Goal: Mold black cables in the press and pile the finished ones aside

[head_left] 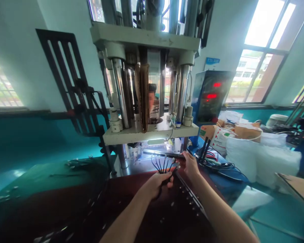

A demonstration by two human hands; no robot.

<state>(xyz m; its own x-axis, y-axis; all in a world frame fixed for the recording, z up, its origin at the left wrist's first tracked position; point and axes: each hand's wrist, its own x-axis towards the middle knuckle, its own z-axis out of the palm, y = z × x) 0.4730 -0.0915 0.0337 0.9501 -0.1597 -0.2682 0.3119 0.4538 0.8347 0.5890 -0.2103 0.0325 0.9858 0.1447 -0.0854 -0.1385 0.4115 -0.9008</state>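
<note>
Closed fist on the left hand (155, 184): fingers wrapped round a bunch of black cables (160, 167), plug ends fanned upward toward the press opening. The bunch sits just in front of the lit gap, above the dark red table (91, 209).

Right hand (191, 165): fingertips at the end of a dark bar (162, 154) lying across the mouth of the gap. Cannot tell whether they pinch anything or only touch.

Progress, as a judgement: loading looks barely begun. Every strand I can see is in the fist, none clearly seated along the bar. The press (147, 101) stands open, upper plate raised.

Counts:
- Strands in the fan: about six, tips too small for a firm count.
- Hands: two, both the wearer's own.
- Bright press columns: at least four showing.
- Red readouts on the control box (210, 94): two lit.

Outward: a metal strip (190, 199) with a row of small studs runs along the table under the right forearm. More loose cables (218, 165) lie on the blue surface to the right. White sacks (255, 152) and cardboard sit beyond them. Small scraps (76, 163) lie scattered on the green bench to the left.
</note>
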